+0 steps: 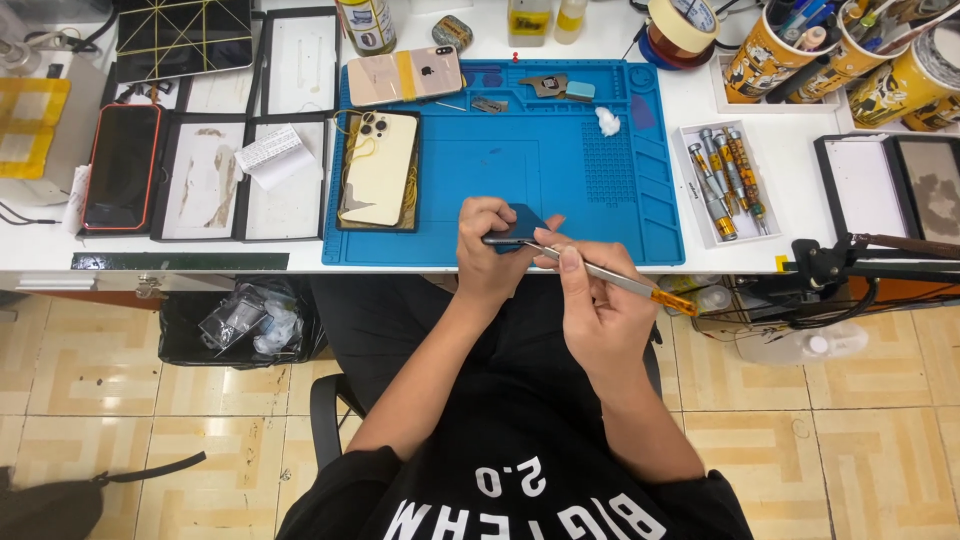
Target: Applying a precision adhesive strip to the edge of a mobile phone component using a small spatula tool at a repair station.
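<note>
The left hand (492, 252) gripped a small flat blue piece (521, 226); the right hand (590, 300) pinched slim metal tweezers (610, 278) against it, above a ridged blue rubber mat (560, 180).

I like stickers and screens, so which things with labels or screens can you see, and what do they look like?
Black phone: far left on the table, red case, dark screen.
Bottle: top edge, behind the blue mat, pale label.
Three cups: top right, round, yellow and black wrappers, full of tools.
Folded paper: on a black tray, white with small print.
</note>
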